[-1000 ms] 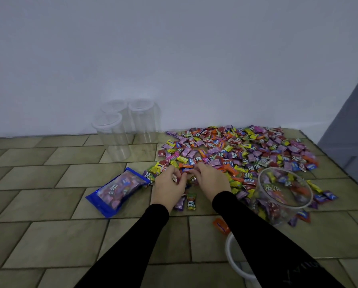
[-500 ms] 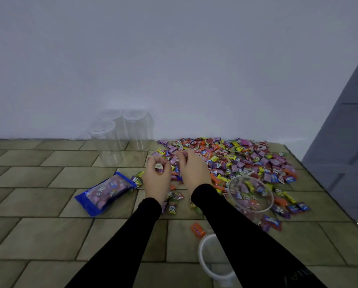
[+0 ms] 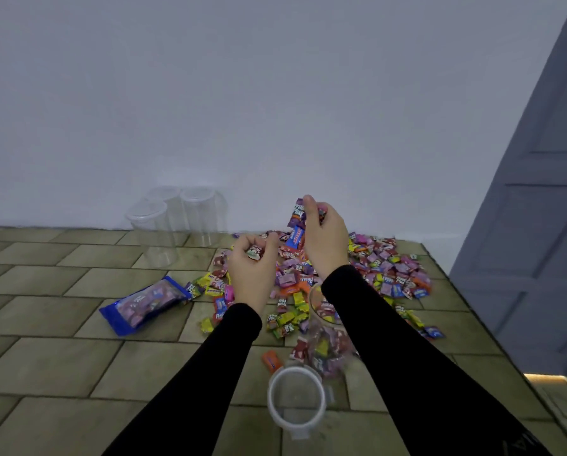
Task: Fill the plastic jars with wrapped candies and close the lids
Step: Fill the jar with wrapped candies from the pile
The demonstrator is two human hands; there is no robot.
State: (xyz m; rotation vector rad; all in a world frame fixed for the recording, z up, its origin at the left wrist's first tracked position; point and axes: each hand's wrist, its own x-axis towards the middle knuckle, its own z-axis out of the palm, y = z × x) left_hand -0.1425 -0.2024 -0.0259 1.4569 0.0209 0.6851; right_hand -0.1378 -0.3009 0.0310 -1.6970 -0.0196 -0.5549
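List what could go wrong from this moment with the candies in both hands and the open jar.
1. The right hand grips a loose bunch of candies, some dangling below the fingers; a few could drop before reaching the open jar.
2. The right sleeve crosses right over that jar, which looks tilted; a careless swing might tip it and spill its contents.
3. The loose lid lies on the floor beside the jar, where an arm could knock it away.

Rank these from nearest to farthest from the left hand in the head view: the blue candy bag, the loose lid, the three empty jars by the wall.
From the left hand:
1. Blue candy bag, on the floor to its left.
2. Three empty jars, farther out by the wall, up-left.
3. Loose lid, on the floor, back toward the person's body.
Items 1 and 2 are fairly close.
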